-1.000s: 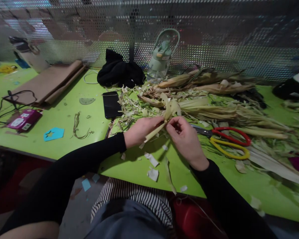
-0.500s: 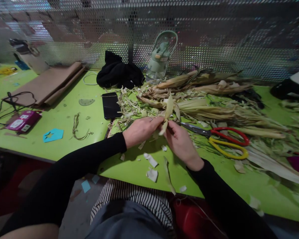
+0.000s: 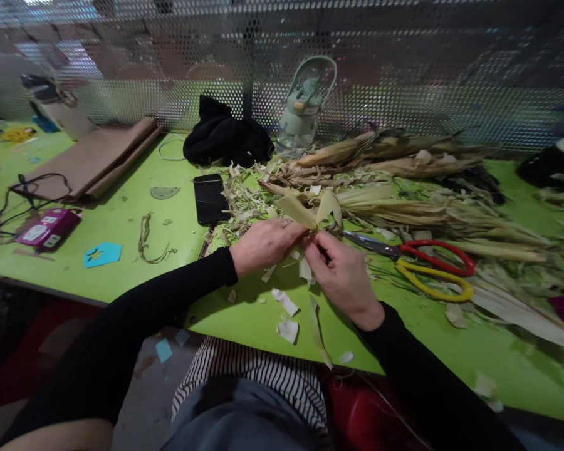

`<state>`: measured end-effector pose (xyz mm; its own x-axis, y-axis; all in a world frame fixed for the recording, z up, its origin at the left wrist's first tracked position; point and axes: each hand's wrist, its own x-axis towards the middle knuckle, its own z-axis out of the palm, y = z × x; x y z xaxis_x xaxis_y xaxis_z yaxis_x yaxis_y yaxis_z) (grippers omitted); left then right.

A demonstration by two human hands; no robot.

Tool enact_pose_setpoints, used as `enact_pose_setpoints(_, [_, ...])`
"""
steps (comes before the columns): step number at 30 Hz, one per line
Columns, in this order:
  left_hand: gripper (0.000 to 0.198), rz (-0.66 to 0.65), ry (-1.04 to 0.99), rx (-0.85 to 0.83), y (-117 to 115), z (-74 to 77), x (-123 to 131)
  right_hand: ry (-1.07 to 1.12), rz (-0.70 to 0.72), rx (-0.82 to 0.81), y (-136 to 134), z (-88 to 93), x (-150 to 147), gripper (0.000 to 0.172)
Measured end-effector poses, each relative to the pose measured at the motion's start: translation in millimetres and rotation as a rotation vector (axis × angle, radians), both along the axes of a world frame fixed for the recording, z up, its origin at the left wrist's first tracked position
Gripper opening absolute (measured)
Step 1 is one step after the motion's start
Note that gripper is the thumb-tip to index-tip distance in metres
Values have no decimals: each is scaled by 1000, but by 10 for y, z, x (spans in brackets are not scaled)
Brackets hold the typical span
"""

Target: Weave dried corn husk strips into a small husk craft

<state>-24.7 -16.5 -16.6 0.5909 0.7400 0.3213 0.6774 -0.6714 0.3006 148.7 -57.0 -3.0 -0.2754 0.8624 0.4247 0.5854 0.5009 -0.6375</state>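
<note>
Pale yellow-green pieces of corn husk fan upward from where my fingertips meet, over the near middle of the table. From the left, my left hand pinches the husk at its base. My right hand closes on the same spot from the right, thumb and fingers bent together. The exact join between the fingertips is hidden. Scissors with one red and one yellow handle lie just right of my right hand. White and pale scraps are scattered below my hands.
A heap of dried corn husks spreads behind and to the right. A phone, a black cloth and a green bottle stand or lie farther back. At left are brown paper, a purple box and a blue paper tag.
The husk between my fingers has turned and spread, now showing two pieces pointing up left and up right. My right hand has rolled slightly, its back turned more upward.
</note>
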Motion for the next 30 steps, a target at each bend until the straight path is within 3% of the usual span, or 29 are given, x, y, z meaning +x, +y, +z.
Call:
enact_pose_setpoints(8, [36, 24, -155, -42, -16, -65, 22, -41, 56, 73, -63, -82, -82, 30])
enact_pose_setpoints(12, [32, 1, -327, -226, 11, -1, 22, -37, 82, 78, -79, -109, -102, 31])
enact_pose_setpoints(15, [31, -106, -409, -425, 68, 122, -26, -11, 105, 74, -68, -60, -46, 30])
enact_pose_setpoints(20, [36, -302, -501, -737, 86, 303, -132, 39, -138, 292, 75, 18, 122, 28])
enact_pose_setpoints(25, [43, -335, -512, -875, 22, 326, -114, -26, -22, 97, 160, -13, 159, 40])
enact_pose_setpoints(28, [45, -282, -480, -970, -2, 318, -78, 79, -16, -15, 157, -40, 150, 36])
enact_pose_setpoints(30, [43, -214, -448, -946, -17, 328, -65, 146, -30, -90, 167, -65, 149, 37])
